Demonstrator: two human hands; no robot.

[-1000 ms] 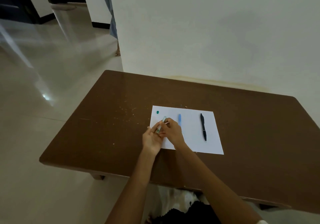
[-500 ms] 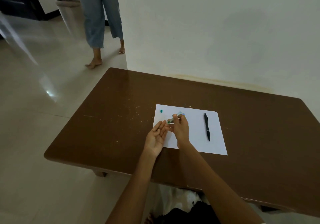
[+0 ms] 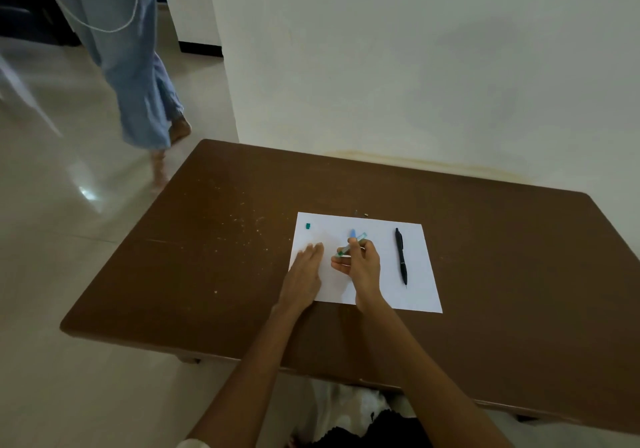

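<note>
A white sheet of paper (image 3: 412, 264) lies on the brown table (image 3: 207, 257). My right hand (image 3: 362, 264) pinches a clear green-tipped pen (image 3: 349, 246) held slantwise just above the sheet. A small blue cap or pen piece (image 3: 352, 233) lies on the paper just beyond that hand. My left hand (image 3: 304, 274) rests flat, fingers straight, on the sheet's left edge. A tiny green piece (image 3: 308, 226) sits near the paper's far left corner. A black pen (image 3: 401, 255) lies on the right part of the sheet.
A white wall (image 3: 415, 67) stands behind the table. A person in light blue trousers (image 3: 135, 77) is on the tiled floor close to the table's far left corner. Pale crumbs (image 3: 242, 226) dot the tabletop left of the paper.
My left hand let go of the clear pen and came down flat on the paper. My right hand kept the pen and moved it right. The person in blue trousers walked closer.
</note>
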